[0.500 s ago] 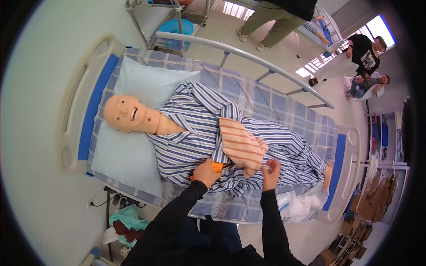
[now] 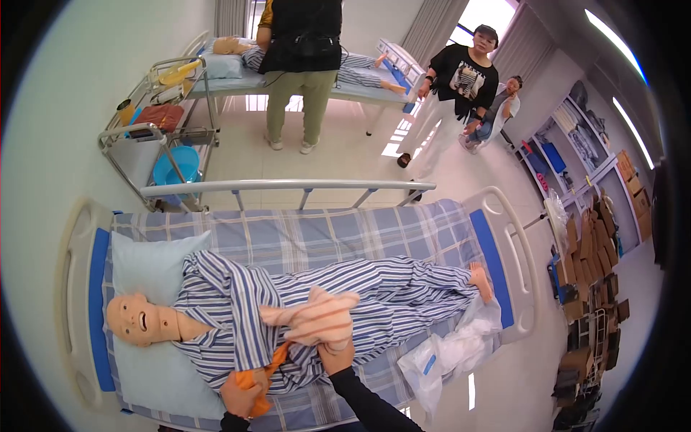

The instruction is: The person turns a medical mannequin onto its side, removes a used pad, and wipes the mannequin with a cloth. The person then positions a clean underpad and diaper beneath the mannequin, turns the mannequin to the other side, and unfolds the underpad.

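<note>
On the bed lies a patient manikin (image 2: pixel 216 295) in blue-and-white striped pyjamas, its head on light blue pillows (image 2: pixel 147 252). My left hand (image 2: pixel 241 396) is closed on a soft orange item (image 2: pixel 260 378) at the manikin's near side; what exactly it is I cannot make out. My right hand (image 2: pixel 338 356) grips the lower end of a pink-and-orange striped towel (image 2: pixel 317 320), which is bunched up over the manikin's waist. The orange item reaches up beneath the pyjama top toward the towel.
A raised bed rail (image 2: pixel 288 185) runs along the far side. Clear plastic bags (image 2: pixel 453 353) lie near the manikin's feet. Beyond stand a metal trolley (image 2: pixel 155 137) with a blue basin (image 2: pixel 176 165), a second bed, and several people. Cardboard boxes (image 2: pixel 590 245) are stacked at the right.
My view has tilted up, showing more of the room. The towel has gone from lying flat to bunched and lifted in my right hand. More of the orange item shows at my left hand.
</note>
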`<action>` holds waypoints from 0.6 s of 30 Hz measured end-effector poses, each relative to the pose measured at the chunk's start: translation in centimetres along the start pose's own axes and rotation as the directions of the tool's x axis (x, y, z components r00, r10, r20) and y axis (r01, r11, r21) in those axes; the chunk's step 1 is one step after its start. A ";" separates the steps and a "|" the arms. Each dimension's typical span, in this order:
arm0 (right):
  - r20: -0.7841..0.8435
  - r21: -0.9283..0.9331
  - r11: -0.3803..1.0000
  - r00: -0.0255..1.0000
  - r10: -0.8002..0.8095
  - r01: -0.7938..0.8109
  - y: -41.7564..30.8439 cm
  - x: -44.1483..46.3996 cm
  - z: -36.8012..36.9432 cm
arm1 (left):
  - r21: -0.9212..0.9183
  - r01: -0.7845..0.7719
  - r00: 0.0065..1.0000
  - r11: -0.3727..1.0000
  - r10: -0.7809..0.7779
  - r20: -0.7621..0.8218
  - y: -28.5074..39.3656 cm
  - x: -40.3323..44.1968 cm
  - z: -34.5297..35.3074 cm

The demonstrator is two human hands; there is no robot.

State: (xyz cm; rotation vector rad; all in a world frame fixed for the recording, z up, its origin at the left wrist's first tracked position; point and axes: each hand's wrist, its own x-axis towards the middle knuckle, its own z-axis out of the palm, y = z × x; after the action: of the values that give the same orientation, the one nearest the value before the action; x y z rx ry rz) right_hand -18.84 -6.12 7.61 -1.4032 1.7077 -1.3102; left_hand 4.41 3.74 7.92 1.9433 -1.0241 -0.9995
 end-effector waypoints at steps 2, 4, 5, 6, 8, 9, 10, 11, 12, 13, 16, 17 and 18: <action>0.197 -0.063 0.988 0.972 -0.128 0.143 -2.3 4.1 0.7 | -0.020 0.004 1.000 1.000 -0.004 -0.004 -1.1 0.0 0.4; 0.251 -0.181 0.950 0.946 -0.207 0.256 -5.4 8.0 4.3 | 0.070 -0.022 1.000 0.997 0.021 0.019 -4.5 0.6 2.2; 0.297 -0.190 0.948 0.936 -0.191 0.254 -5.1 9.3 6.8 | 0.192 -0.041 0.999 0.981 0.043 -0.008 -4.9 0.9 3.8; 0.347 -0.197 0.947 0.922 -0.175 0.254 -3.9 10.4 9.4 | 0.205 -0.061 0.998 0.977 0.067 -0.020 -4.6 1.4 4.8; 0.375 -0.519 0.836 0.926 0.037 0.177 -2.3 9.9 13.1 | 0.249 -0.077 0.994 0.965 0.093 -0.051 -4.4 1.5 5.8; 0.346 -0.547 0.826 0.935 0.076 0.135 -1.0 10.5 14.5 | 0.224 -0.092 0.993 0.970 0.106 -0.052 -3.3 1.7 5.6; 0.360 -0.557 0.826 0.922 0.144 0.088 -0.2 11.3 14.6 | 0.262 -0.106 0.991 0.959 0.122 -0.048 -2.2 2.1 5.5; 0.371 -0.571 0.820 0.902 0.222 0.033 0.8 12.0 14.5 | 0.302 -0.116 0.991 0.946 0.132 -0.034 -1.3 2.1 5.1; 0.378 -0.587 0.809 0.877 0.297 -0.021 1.5 12.8 14.0 | 0.338 -0.128 0.990 0.932 0.143 -0.019 -0.5 2.1 5.0; 0.415 -0.606 0.792 0.819 0.396 -0.076 2.4 13.4 13.7 | 0.323 -0.126 0.991 0.938 0.133 0.001 0.0 2.1 5.1; 0.508 -0.493 0.870 0.806 0.305 -0.018 4.5 13.9 14.1 | 0.414 -0.082 0.997 0.907 0.077 0.028 0.8 2.7 5.0; 0.548 -0.503 0.861 0.745 0.380 -0.069 5.2 14.1 13.9 | 0.421 -0.036 0.992 0.906 -0.020 0.127 1.1 3.3 4.7; 0.558 -0.259 0.964 0.823 0.104 0.054 10.0 13.7 14.5 | 0.453 -0.166 0.977 0.876 0.082 0.199 0.1 3.5 4.3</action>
State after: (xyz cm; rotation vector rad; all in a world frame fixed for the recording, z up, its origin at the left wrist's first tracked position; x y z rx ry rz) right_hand -14.14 -24.13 -4.72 -1.6996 1.5004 -0.5548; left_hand 2.02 -0.31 5.05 2.1582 -1.5923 -0.9191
